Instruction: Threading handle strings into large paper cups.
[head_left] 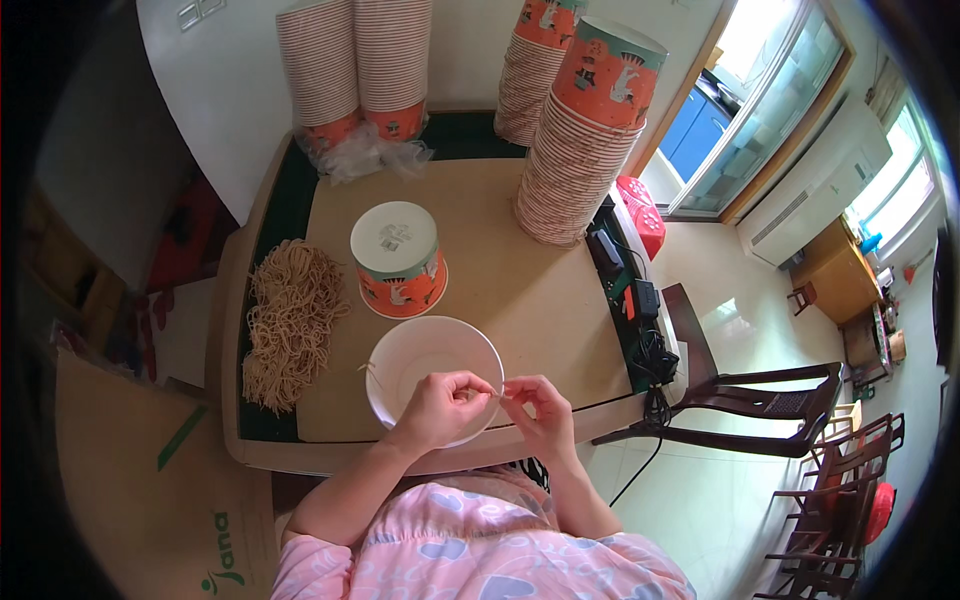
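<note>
A white paper bucket [432,348] stands mouth up at the table's near edge. A short beige cord end [368,367] sticks out at its left rim. My left hand [440,408] is over the bucket's mouth, closed in a pinch, with a bit of pale cord showing at its fingers. Against the bucket's right rim, my right hand [543,412] pinches thumb and forefinger together; what lies between them is too small to make out. The fingertips of both hands nearly meet. Left of the bucket lies a tangled heap of beige cords [290,325].
An upside-down orange patterned bucket [398,260] sits just beyond. Tall nested bucket stacks [575,140] rise at the back right, others [392,60] at the back left by crumpled clear plastic [365,155]. Black cables and a power strip [645,310] line the right edge, near a dark chair [760,405].
</note>
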